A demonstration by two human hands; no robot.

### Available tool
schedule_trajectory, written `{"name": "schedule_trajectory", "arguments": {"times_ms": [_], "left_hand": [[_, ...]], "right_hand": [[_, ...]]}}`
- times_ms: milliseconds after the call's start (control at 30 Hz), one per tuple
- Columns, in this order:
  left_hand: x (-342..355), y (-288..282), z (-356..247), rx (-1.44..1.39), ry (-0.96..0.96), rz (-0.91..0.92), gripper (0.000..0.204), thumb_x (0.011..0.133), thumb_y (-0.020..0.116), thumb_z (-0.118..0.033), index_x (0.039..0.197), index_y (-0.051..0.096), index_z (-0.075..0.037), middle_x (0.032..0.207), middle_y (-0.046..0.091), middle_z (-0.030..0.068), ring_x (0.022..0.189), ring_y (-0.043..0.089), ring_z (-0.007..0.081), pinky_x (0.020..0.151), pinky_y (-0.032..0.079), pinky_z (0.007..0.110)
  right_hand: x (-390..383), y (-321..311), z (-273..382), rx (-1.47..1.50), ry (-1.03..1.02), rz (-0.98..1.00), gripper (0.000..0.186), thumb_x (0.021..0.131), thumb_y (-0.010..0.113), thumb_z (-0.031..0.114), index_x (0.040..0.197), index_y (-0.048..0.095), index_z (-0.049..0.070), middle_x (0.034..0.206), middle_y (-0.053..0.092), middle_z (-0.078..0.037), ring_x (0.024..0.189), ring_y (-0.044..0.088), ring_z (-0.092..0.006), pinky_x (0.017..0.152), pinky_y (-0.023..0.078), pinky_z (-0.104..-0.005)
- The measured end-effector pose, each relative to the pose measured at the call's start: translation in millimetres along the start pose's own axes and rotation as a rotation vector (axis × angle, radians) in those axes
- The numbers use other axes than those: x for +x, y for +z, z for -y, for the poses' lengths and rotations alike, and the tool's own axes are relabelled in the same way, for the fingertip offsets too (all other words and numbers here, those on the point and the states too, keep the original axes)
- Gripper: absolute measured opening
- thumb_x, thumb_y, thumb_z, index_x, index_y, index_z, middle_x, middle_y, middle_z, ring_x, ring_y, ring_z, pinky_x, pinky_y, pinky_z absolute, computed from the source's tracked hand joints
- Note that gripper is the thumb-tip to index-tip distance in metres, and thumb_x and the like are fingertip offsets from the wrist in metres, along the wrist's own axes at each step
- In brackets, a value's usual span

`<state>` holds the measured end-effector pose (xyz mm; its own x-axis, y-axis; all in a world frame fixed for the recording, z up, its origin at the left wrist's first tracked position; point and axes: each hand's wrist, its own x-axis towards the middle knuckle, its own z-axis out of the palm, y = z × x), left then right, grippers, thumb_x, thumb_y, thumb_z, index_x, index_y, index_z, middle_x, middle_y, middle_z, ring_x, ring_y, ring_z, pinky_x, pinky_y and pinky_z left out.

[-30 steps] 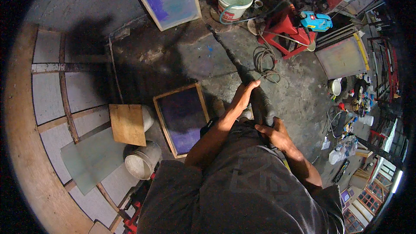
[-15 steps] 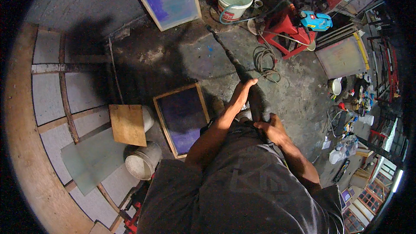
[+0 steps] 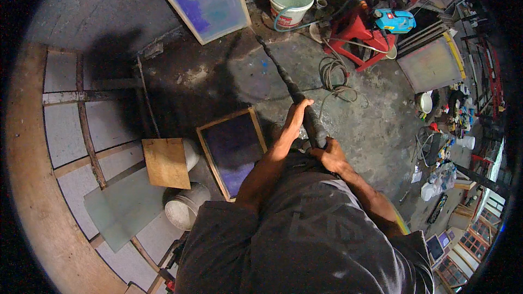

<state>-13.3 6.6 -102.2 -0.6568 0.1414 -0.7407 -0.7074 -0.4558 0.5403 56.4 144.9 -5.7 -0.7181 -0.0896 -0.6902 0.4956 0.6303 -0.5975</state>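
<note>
"How is that long dark wand (image 3: 295, 91) being held?"

"Two-handed, in front of the body. The left hand (image 3: 297, 120) has its grip wrapped around the shaft, thumb lying along it. The right hand (image 3: 330, 158) has its grip closed around the thick near end, by the waist."

"What's the surface like?"

"Black and lumpy, as though bound in tape, tapering to a narrow tip. The tip points toward the lower corner of a framed panel (image 3: 210, 8)."

"Describe that panel."

"Rectangular, edged in pale wood, its flat face misty grey-blue with a ragged violet patch at the left. It leans against a rough grey wall (image 3: 109, 0)."

"And closer to the person?"

"Beside the left forearm stands a second frame (image 3: 231, 147), wooden-edged, with a deep purple face. Underneath everything is the concrete floor (image 3: 376, 114), stained and blotchy."

"Anything round or coiled?"

"A thin hose (image 3: 323, 75) lies in loose loops beyond the wand. Farther out there's a round white bucket (image 3: 289, 16) of cloudy, greenish liquid, and a red stool (image 3: 348, 28) with splayed legs; a boxy blue machine (image 3: 396, 20) appears to sit on it."

"Over on the left?"

"A square wooden board (image 3: 166, 162), brown and smooth-looking, near a translucent, glassy sheet (image 3: 124, 207)."
</note>
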Motion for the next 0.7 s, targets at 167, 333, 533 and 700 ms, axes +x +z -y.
{"name": "schedule_trajectory", "arguments": {"times_ms": [167, 333, 533, 700], "left_hand": [[4.3, -2.5, 0.7, -0.03, -0.03, 0.013, 0.046, 0.067, 0.066, -0.042, 0.097, 0.053, -0.009, 0.088, 0.049, 0.0041, 0.08, 0.046, 0.0198, 0.073, 0.038, 0.035], [-1.1, 2.2, -4.8, 0.01, 0.011, -0.015, 0.045, 0.067, 0.066, -0.042, 0.095, 0.053, -0.009, 0.085, 0.049, 0.0038, 0.078, 0.047, 0.0193, 0.07, 0.039, 0.034], [-1.6, 3.3, -6.5, 0.03, 0.022, 0.002, 0.044, 0.068, 0.065, -0.041, 0.095, 0.053, -0.008, 0.085, 0.048, 0.0032, 0.078, 0.047, 0.0187, 0.071, 0.038, 0.033], [-3.5, 6.9, -8.5, 0.022, 0.032, -0.009, 0.045, 0.068, 0.065, -0.041, 0.096, 0.053, -0.008, 0.085, 0.047, 0.003, 0.079, 0.046, 0.0182, 0.071, 0.038, 0.033]], "right_hand": [[-4.2, -3.1, 11.6, -0.001, 0.0, -0.006, 0.052, 0.069, 0.07, 0.033, 0.098, 0.056, -0.008, 0.084, 0.062, -0.018, 0.077, 0.058, -0.0253, 0.07, 0.045, -0.0373], [-6.3, -8.8, 22.4, -0.034, 0.064, 0.057, 0.047, 0.073, 0.066, 0.024, 0.107, 0.055, -0.006, 0.095, 0.062, -0.02, 0.089, 0.059, -0.0285, 0.08, 0.044, -0.0378], [-9.2, -11.2, 26.4, -0.028, 0.098, 0.08, 0.046, 0.076, 0.065, 0.02, 0.113, 0.055, -0.005, 0.104, 0.062, -0.021, 0.099, 0.059, -0.0305, 0.087, 0.044, -0.0376], [-7.4, -13.4, 24.5, -0.046, 0.076, 0.087, 0.047, 0.076, 0.065, 0.021, 0.114, 0.054, -0.006, 0.106, 0.061, -0.022, 0.102, 0.058, -0.0323, 0.089, 0.043, -0.0383]]}}
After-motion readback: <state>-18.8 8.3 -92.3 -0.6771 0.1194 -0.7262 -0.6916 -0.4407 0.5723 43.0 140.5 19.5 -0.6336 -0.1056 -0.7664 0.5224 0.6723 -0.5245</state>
